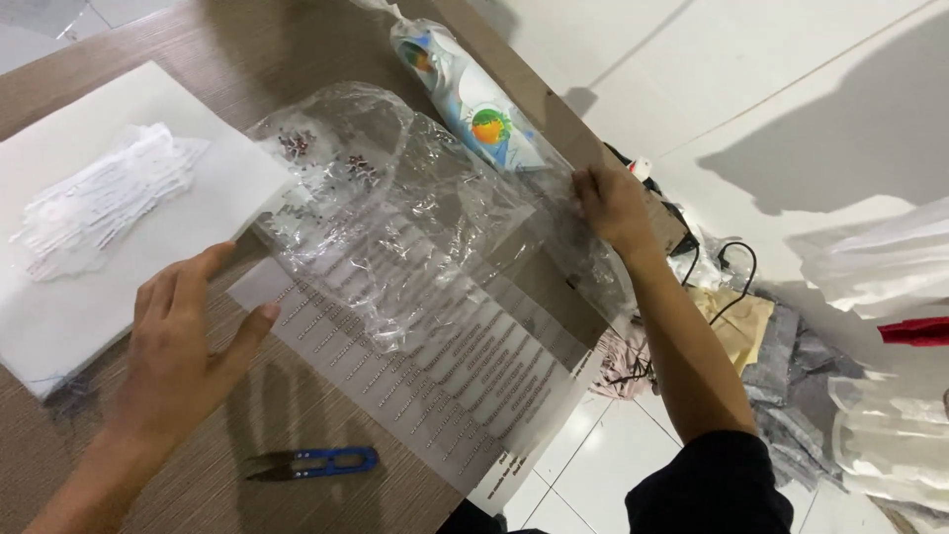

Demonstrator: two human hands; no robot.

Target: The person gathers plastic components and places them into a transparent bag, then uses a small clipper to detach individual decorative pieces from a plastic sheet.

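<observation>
While my right hand (615, 206) pinches the far edge of a clear bag (395, 213) spread across the bench (326, 494), my left hand (188, 336) hovers open, fingers apart, beside its near end. Under the bag lies a printed sheet (465, 386); blue snips (314, 462) rest nearby, and a rolled colourful packet (465, 99) lies beyond.

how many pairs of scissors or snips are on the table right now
1. The blue-handled thread snips lie on the wooden table near its front edge, just right of the left hand. More could be hidden under the clear plastic sheet.
</observation>
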